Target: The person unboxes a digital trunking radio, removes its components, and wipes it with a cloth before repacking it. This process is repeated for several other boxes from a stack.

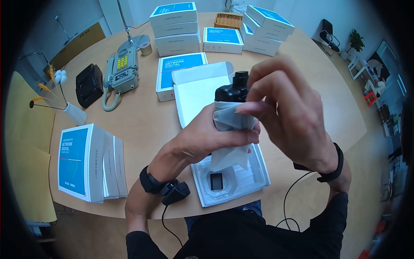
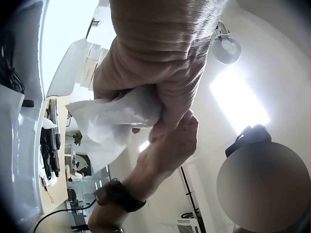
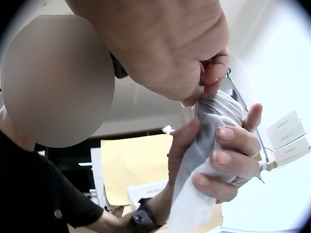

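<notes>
My left hand [image 1: 215, 134] grips a black two-way radio [image 1: 230, 93] through the thin white bag [image 1: 233, 117] around its body. Its dark top with a stubby knob sticks out of the bag, while the loose lower end of the bag hangs down. At the bag's upper rim, my right hand [image 1: 293, 112] has its fingers curled and pinches the edge, as the right wrist view also shows of the bag [image 3: 199, 165]. Below both hands lies an open white box [image 1: 196, 97] with a clear plastic tray [image 1: 258, 181], where a small black rectangular piece [image 1: 216, 181] sits.
Blue-and-white boxes [image 1: 75, 162] stand at the left, with more stacked boxes [image 1: 174, 30] at the back. A desk phone [image 1: 123, 69], black holder [image 1: 89, 85], white vase [image 1: 75, 114] and wicker basket [image 1: 228, 20] are on the table. A cable [image 1: 286, 196] trails from the right wrist.
</notes>
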